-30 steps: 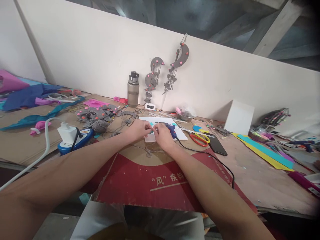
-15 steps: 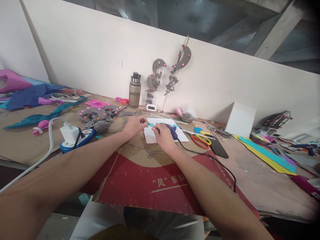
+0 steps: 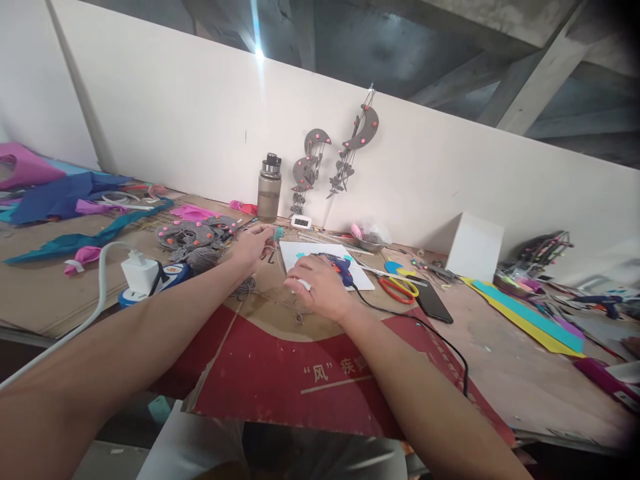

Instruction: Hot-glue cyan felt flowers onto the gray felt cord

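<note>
My left hand (image 3: 254, 245) is closed in a pinch on a small teal felt piece (image 3: 279, 234), held up left of a white sheet (image 3: 363, 279). My right hand (image 3: 320, 287) hovers over the sheet's near edge, palm down, thumb and fingers apart, with nothing visible in it. Just beyond its fingers lies another small teal piece (image 3: 300, 255). A blue glue gun (image 3: 343, 269) rests on the sheet, partly hidden by my right hand. Grey yarn (image 3: 245, 287) lies loose below my left hand.
Right of the sheet are orange-and-yellow scissors (image 3: 399, 291) and a black phone (image 3: 434, 300). A water bottle (image 3: 269, 190) stands by the wall. Left are a power strip (image 3: 173, 272) and grey felt crescents (image 3: 185, 233). The glue gun's black cord (image 3: 425, 323) curves across the red cardboard.
My hands have moved apart. The left has gone left with the teal piece, and the right has loosened and come down near the sheet's front edge.
</note>
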Tool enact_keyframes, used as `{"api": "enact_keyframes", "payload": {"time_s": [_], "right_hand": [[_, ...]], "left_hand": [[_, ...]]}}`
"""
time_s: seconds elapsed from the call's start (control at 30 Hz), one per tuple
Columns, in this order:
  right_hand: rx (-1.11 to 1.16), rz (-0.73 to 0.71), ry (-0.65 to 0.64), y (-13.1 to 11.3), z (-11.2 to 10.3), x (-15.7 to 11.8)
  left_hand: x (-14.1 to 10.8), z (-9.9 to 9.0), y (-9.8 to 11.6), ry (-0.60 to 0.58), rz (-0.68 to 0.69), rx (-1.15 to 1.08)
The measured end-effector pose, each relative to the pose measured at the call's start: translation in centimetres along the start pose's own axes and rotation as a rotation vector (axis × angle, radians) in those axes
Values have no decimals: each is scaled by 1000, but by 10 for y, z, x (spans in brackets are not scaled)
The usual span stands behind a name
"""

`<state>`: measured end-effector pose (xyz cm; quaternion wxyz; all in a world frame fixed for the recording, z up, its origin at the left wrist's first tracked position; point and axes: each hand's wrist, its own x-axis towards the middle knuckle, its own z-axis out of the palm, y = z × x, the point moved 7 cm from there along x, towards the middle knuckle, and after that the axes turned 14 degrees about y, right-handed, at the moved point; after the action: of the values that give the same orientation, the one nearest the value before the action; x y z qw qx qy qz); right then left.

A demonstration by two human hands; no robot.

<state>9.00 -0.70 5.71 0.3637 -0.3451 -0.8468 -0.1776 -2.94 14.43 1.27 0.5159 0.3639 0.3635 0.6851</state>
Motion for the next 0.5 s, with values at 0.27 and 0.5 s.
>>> {"api": "enact_keyframes", "payload": {"time_s": [0.27, 0.5], "right_hand": [[-384, 643, 117, 108, -35, -20], [-385, 923, -340, 156, -3, -66]], "left_hand": [[-6, 8, 4, -75, 43, 33], [-13, 15, -2, -146, 74, 94]]}}
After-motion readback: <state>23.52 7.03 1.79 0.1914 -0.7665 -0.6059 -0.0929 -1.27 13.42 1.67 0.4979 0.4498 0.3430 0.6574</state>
